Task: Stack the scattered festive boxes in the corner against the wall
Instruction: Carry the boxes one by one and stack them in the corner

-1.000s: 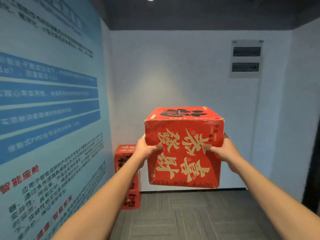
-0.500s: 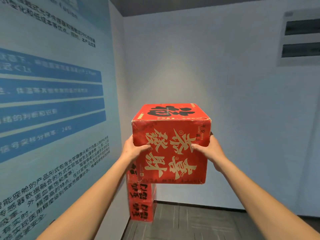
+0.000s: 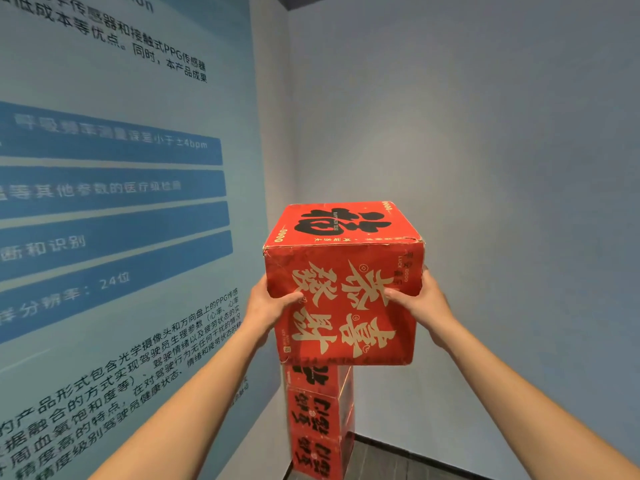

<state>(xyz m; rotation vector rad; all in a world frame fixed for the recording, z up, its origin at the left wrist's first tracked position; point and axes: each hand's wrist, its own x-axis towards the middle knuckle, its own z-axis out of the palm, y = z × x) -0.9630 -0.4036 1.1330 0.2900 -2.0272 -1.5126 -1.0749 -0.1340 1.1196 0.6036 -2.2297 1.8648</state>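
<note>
I hold a red festive box [image 3: 343,282] with gold characters on its front and a black character on its lid, lifted in front of me. My left hand [image 3: 268,303] grips its left side, thumb on the front face. On the opposite side my right hand [image 3: 420,301] grips it the same way. Below and behind the held box stands a stack of red boxes [image 3: 320,424] in the corner, its top partly hidden by the held box.
A blue poster wall [image 3: 121,202] with printed text runs along the left, close to the stack. A plain pale wall [image 3: 502,168] closes the back and right. Dark floor [image 3: 388,462] shows at the bottom right of the stack.
I have come closer to the corner. The held box now sits above the stack, which fills more of the view; the grey wall panel at the right has left the frame.
</note>
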